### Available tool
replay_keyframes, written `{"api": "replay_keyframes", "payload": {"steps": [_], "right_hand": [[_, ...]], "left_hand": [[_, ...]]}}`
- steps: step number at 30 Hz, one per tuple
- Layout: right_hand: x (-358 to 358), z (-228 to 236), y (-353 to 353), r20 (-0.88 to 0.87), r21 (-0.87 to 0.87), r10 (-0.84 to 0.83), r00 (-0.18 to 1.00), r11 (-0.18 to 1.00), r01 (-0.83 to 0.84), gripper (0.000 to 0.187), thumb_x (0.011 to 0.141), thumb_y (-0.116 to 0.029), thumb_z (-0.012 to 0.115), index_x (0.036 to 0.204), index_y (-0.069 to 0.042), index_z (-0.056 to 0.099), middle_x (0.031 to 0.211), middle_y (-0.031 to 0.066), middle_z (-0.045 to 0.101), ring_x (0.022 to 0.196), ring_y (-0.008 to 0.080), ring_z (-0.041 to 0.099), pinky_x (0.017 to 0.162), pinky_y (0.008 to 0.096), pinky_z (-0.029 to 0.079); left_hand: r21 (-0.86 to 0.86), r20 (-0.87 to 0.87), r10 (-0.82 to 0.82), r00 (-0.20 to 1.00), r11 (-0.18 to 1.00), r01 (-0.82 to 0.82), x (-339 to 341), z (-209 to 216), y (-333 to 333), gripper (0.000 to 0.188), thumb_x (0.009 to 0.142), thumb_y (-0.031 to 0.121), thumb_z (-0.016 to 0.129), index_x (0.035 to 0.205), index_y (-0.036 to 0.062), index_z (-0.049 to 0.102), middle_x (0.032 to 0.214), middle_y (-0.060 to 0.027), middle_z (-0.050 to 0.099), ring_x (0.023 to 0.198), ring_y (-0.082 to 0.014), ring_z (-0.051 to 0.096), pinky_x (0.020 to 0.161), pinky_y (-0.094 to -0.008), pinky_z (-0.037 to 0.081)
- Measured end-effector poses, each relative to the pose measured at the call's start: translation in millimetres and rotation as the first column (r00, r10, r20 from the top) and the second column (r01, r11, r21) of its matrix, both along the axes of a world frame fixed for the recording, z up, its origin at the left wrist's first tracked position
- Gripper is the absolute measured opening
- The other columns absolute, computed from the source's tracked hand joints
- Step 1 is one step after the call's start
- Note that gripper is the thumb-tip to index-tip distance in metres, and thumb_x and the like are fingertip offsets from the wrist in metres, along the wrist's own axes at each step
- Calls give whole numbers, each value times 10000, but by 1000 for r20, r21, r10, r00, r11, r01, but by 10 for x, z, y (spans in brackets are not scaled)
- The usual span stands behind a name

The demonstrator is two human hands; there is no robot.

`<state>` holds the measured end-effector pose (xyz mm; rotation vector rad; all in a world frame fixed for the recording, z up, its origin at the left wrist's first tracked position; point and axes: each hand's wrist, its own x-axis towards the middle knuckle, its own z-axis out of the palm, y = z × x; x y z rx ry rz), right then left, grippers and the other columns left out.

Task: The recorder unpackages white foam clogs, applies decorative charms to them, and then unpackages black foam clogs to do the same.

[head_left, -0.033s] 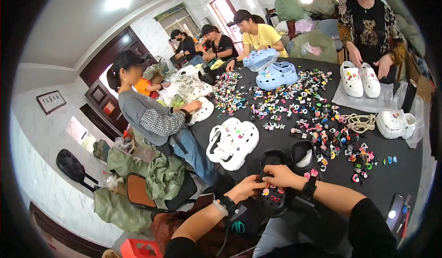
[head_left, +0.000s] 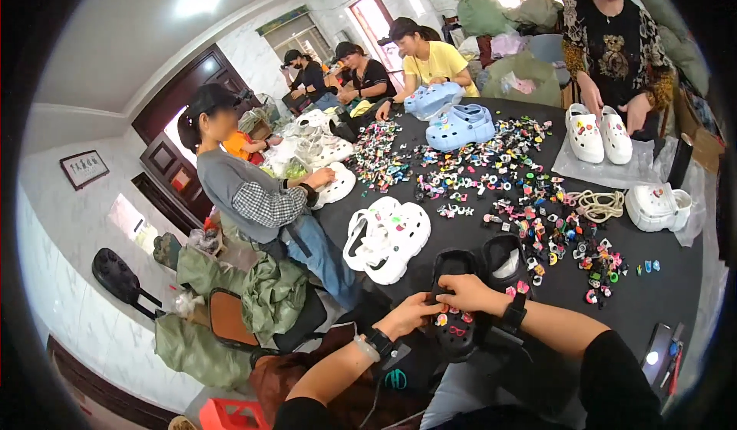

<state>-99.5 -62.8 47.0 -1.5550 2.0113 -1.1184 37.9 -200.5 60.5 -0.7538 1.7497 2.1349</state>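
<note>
In front of me a black clog [head_left: 458, 343] lies with its toe toward me, and pink, red and other small shoe charms [head_left: 457, 329] sit on its upper. My left hand [head_left: 408, 314] grips the clog's left side, fingers bent against it. From the right, my right hand [head_left: 470, 293] curls over the upper near the foot opening, its fingertips meeting those of my left hand. Whatever lies under the fingertips is hidden. Just beyond my right hand stands a second black clog [head_left: 503, 261], with pink charms [head_left: 522, 287] beside it. White clogs [head_left: 403, 246] with charms lie to the left.
Loose shoe charms [head_left: 530, 207] spread over the black table [head_left: 645, 299]. Blue clogs [head_left: 461, 128] stand farther back, a white clog [head_left: 652, 206] and a cord bundle [head_left: 597, 206] at right. A co-worker [head_left: 246, 176] handles a white clog at left; another [head_left: 614, 61] holds white clogs at far right.
</note>
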Motion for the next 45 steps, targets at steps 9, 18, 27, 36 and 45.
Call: {"api": "replay_keyframes", "payload": {"steps": [9, 18, 27, 36, 45], "right_hand": [[-145, 129, -107, -138, 222, 216, 967, 958, -182, 397, 786, -340, 651, 992, -5, 597, 865, 200, 655, 833, 358, 639, 725, 408, 497], [-65, 10, 13, 3, 27, 13, 1000, 1000, -13, 364, 760, -328, 687, 977, -40, 636, 891, 151, 672, 845, 319, 651, 741, 385, 506], [-27, 82, 142, 163, -103, -72, 984, 991, 90, 268, 760, -194, 687, 936, 1, 633, 755, 156, 673, 663, 287, 679, 636, 366, 532], [15, 12, 107, 79, -195, -131, 988, 970, 144, 198, 717, -163, 677, 842, -17, 630, 781, 174, 654, 784, 343, 639, 763, 432, 462], [124, -35, 162, 18, -226, -154, 988, 962, 154, 172, 713, -139, 658, 834, -22, 622, 768, 169, 640, 799, 343, 625, 772, 437, 439]], "left_hand": [[-45, -243, -127, 962, 992, 120, 123, -50, 7, 357, 927, 210, 613, 1208, 7, 528, 1141, -26, 571, 1067, -117, 505, 926, -265, 377], [34, -198, -140, 970, 988, 149, 110, 76, -9, 301, 940, 146, 581, 1204, 8, 538, 1074, -10, 597, 1002, -91, 541, 855, -237, 426], [-109, -189, -48, 981, 994, 27, -15, 166, 165, 278, 894, 96, 640, 1142, -10, 573, 1057, -45, 634, 974, -109, 593, 861, -252, 467], [-154, -209, -12, 978, 988, -21, -49, 112, 209, 366, 904, 41, 606, 1240, -50, 489, 1160, -83, 607, 1062, -135, 576, 914, -276, 455], [-291, -142, 91, 986, 948, -129, -13, 7, 274, 440, 853, 54, 675, 1209, -74, 452, 1024, -94, 619, 955, -132, 593, 821, -257, 473]]}}
